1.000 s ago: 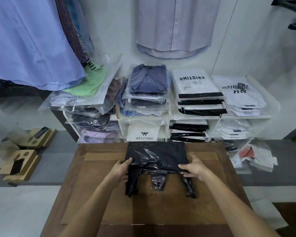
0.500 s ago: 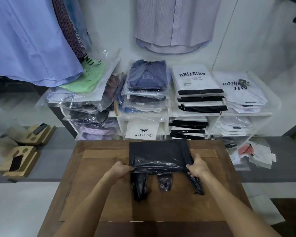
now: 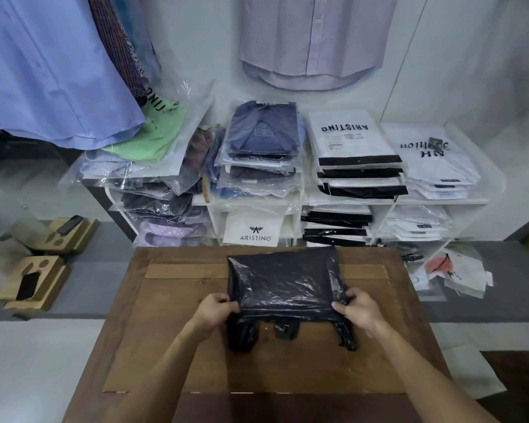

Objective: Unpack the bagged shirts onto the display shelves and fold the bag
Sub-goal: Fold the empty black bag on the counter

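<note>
Pinching the black bag's [image 3: 283, 282] near fold — left hand [image 3: 216, 309], right hand [image 3: 359, 306] — fingers closed.

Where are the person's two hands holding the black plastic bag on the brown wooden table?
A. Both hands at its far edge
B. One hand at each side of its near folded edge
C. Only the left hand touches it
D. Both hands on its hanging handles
B: the left hand and the right hand pinch opposite ends of the near fold of the black plastic bag, while its handles hang free below on the brown wooden table.
</note>
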